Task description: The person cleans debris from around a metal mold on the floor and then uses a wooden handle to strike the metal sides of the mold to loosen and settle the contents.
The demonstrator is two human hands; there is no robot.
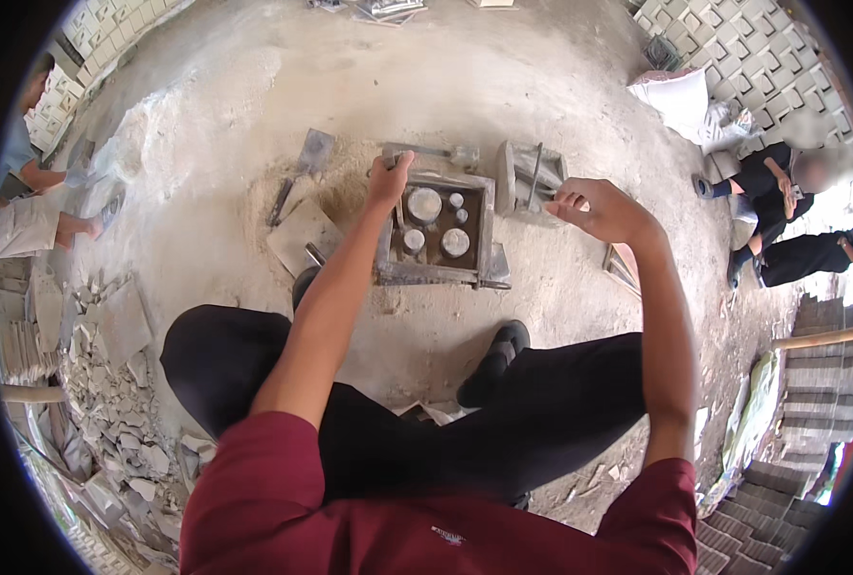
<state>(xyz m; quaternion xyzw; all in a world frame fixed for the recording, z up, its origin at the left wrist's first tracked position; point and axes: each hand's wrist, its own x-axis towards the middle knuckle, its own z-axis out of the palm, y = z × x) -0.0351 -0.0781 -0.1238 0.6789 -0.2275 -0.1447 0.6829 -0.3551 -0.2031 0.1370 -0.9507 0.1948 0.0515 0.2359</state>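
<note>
A square wooden frame (489, 206) lies on the ground in front of me, packed with dark brown material. Several pale round pieces sit in it, among them a large disc (424, 205) and a smaller disc (455, 242). At the frame's far left corner is my left hand (390, 179), closed, with the thing in its grip mostly hidden. My right hand (599, 211) hangs to the right of the frame, fingers curled together beside a grey tray (519, 196). Whatever its fingertips hold is too small to make out. A thin rod (536, 171) stands slanted in that tray.
A flat trowel (315, 151) and a square board (304, 235) lie left of the frame. A long-handled tool (460, 153) rests beyond it. Rubble (125, 436) is heaped at left. One person (38, 182) sits far left; others (776, 182) sit at right near white sacks (675, 101).
</note>
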